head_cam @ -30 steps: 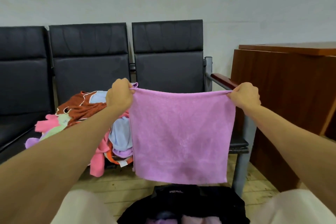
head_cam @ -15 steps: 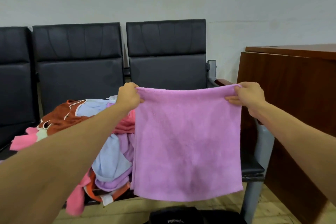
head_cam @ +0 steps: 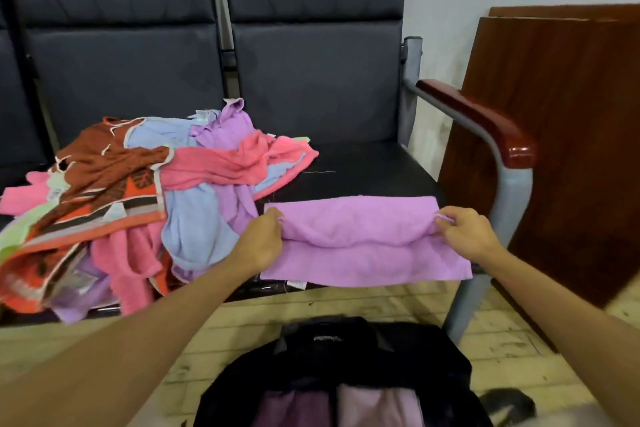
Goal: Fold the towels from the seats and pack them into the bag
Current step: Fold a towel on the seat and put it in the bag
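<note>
We see our left hand [head_cam: 260, 242] pinched closed on the left corner of a lilac towel [head_cam: 363, 243], and our right hand [head_cam: 465, 235] pinched closed on its right corner. Between the two hands the held edge sags a little as it is drawn over the half that lies flat on the black seat [head_cam: 367, 170], so we judge the first fold to be partly made and not yet pressed down. The towel's front edge hangs just over the seat's lip, a small white tag showing beneath it.

Just beside the towel, to our left, a loose pile of towels [head_cam: 131, 204] covers the neighbouring seat and spills onto this one: pink, pale blue, lilac, light green, and a rust and orange patterned one. None of these look folded, so most of the work seems to remain.

Below our arms, on the pale wooden floor, sits an open black bag [head_cam: 346, 360]. Inside it we can make out at least two folded pieces, one lilac and one paler pink, lying side by side. How many lie underneath we cannot tell.

To our right stand the chair's metal armrest with a reddish wooden cap [head_cam: 485, 121] and a dark wooden cabinet [head_cam: 568, 121].
</note>
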Available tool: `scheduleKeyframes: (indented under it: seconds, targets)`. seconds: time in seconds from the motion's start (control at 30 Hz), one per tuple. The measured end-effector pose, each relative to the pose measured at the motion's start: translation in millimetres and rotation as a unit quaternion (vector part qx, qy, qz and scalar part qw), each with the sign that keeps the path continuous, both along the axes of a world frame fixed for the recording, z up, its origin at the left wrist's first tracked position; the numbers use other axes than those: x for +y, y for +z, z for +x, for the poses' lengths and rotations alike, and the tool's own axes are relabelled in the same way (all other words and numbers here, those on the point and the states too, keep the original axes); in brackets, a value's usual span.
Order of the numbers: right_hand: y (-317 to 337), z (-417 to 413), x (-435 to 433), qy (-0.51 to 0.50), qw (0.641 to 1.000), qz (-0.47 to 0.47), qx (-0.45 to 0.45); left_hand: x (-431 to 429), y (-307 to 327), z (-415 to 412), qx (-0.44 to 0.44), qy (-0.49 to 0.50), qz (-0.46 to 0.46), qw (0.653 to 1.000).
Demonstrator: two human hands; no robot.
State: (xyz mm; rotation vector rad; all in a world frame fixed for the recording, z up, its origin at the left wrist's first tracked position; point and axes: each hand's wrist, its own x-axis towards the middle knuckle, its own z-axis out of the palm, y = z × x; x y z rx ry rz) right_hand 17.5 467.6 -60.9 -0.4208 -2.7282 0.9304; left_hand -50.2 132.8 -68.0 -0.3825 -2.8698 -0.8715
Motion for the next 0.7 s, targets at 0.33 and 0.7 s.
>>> scheduleKeyframes:
  seconds: [0.33,0.7]
  targets:
    - [-15,-25,2,0.053,0.995,0.087,0.005,-17,-27,-5,0.025,-0.111,-0.009,0.993]
    - [14,-6,5,0.017,0.987,-0.044,0.153,-16,-4,-1,0.096,-0.014,0.098,0.990]
